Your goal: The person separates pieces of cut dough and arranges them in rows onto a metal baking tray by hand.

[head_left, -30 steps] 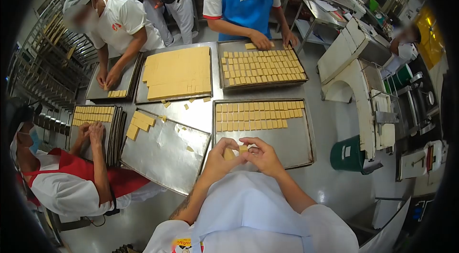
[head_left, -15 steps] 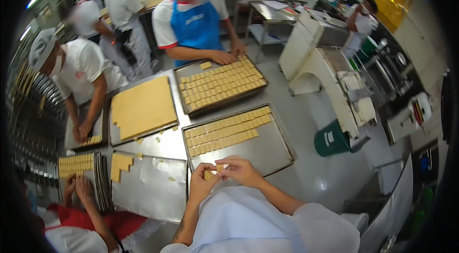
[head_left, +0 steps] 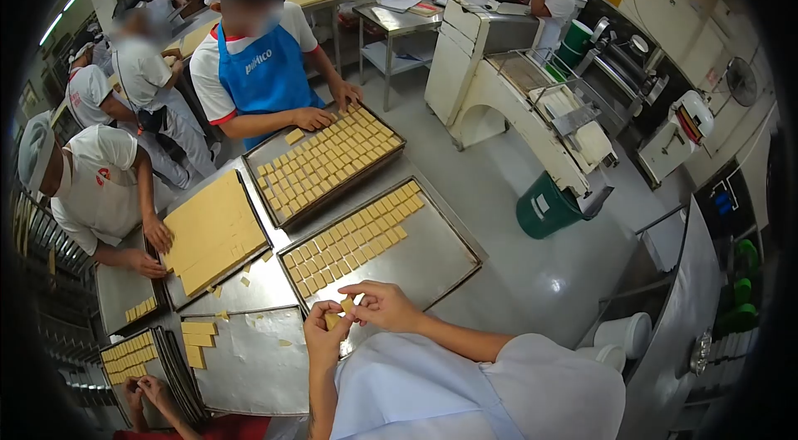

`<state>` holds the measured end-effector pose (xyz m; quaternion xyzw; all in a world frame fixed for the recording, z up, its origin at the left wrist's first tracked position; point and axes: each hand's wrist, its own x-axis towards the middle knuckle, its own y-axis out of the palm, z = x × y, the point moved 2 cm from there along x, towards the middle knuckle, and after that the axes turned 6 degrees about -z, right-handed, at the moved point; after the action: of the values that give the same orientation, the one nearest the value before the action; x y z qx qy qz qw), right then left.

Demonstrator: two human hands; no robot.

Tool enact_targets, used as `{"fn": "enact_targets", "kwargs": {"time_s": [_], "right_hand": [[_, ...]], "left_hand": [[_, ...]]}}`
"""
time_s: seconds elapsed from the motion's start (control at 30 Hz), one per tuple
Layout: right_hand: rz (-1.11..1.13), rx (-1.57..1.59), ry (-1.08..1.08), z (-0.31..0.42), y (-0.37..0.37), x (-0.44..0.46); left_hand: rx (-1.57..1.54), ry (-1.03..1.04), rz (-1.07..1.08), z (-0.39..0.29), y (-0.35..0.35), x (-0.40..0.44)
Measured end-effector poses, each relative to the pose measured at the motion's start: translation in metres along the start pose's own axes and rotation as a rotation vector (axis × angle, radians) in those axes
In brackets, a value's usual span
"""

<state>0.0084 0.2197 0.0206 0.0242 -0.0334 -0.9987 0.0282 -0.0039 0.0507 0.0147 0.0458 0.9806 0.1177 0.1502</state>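
My left hand [head_left: 324, 330] is closed around a yellow dough strip [head_left: 332, 320], close to my apron. Beside it, my right hand [head_left: 381, 307] pinches a small yellow dough piece [head_left: 347, 304] between thumb and fingers. Both hands nearly touch, over the near edge of a metal tray [head_left: 440, 253] that holds several rows of small dough pieces [head_left: 353, 232] on its far left part. To the left lies another tray [head_left: 253, 365] with a few larger dough strips [head_left: 198, 340] in its upper left corner.
A co-worker in a blue apron [head_left: 258, 66] handles pieces on a full tray [head_left: 328, 162]. Another person's hand [head_left: 156, 234] touches the large dough slab [head_left: 212, 232]. A third person's hands [head_left: 150, 392] are at the lower left. A green bin [head_left: 544, 207] stands right of the table.
The view has swung to the right, so the trays appear turned and farther left. The co-worker at the far left has moved a hand onto the slab's edge. My hands still hold dough.
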Motion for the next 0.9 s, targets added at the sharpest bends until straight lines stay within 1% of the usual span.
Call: {"fn": "enact_targets", "kwargs": {"time_s": [0.17,0.27,0.37,0.47,0.57,0.67,0.77,0.9], "right_hand": [[-0.019,-0.032,-0.033,-0.002,0.0,0.001],[-0.04,-0.047,-0.084,-0.004,0.002,0.001],[-0.007,-0.063,-0.06,-0.007,0.0,0.002],[0.008,0.02,-0.083,-0.019,0.0,0.004],[0.05,0.105,-0.02,-0.02,0.001,0.005],[0.066,0.297,0.209,-0.026,-0.002,0.006],[0.069,0.412,0.337,-0.038,-0.009,0.008],[0.032,0.451,0.314,-0.05,-0.018,0.009]], "left_hand": [[0.037,-0.026,0.014,-0.004,-0.002,0.0],[0.08,0.024,0.006,0.002,-0.004,0.001],[0.116,0.018,-0.057,0.0,-0.001,-0.001],[0.144,-0.018,-0.062,0.003,-0.005,-0.002],[0.133,-0.019,-0.044,0.008,-0.01,-0.002],[-0.015,-0.075,-0.044,0.013,-0.012,0.0],[-0.189,-0.157,-0.044,0.022,-0.016,0.004],[-0.308,-0.191,-0.037,0.019,-0.011,0.004]]}}
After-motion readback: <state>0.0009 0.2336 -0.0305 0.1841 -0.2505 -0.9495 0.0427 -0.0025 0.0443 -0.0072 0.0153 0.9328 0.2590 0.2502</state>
